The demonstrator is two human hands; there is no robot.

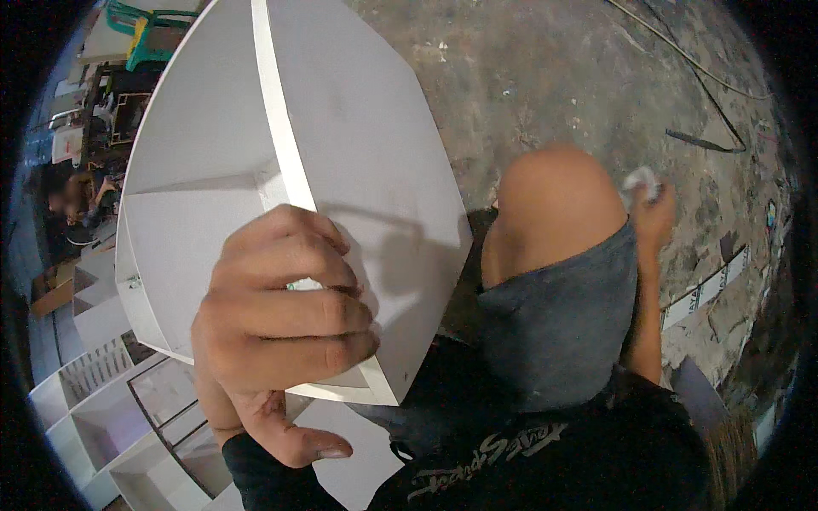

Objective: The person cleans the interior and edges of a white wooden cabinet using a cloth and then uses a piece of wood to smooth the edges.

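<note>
A white box-shaped cabinet (pixel 366 128) with an inner shelf stands tilted in front of me, its open side toward the left. My left hand (pixel 285 311) is closed over the cabinet's front edge, fingers curled across it and thumb below. A small whitish-green bit (pixel 304 284) shows between those fingers; I cannot tell what it is. Out to the right, beyond my bent knee, my right hand (pixel 656 217) is closed round a crumpled white wad (pixel 641 180), perhaps cloth or paper. That hand is low, near the concrete floor.
More white shelf units (pixel 111 426) stand at the lower left. A green plastic chair (pixel 149 38) is at the upper left, with another person (pixel 81 200) below it. On the stained floor (pixel 477 77) lie a hose (pixel 690 60), a dark strip (pixel 703 140) and a printed white strip (pixel 707 285).
</note>
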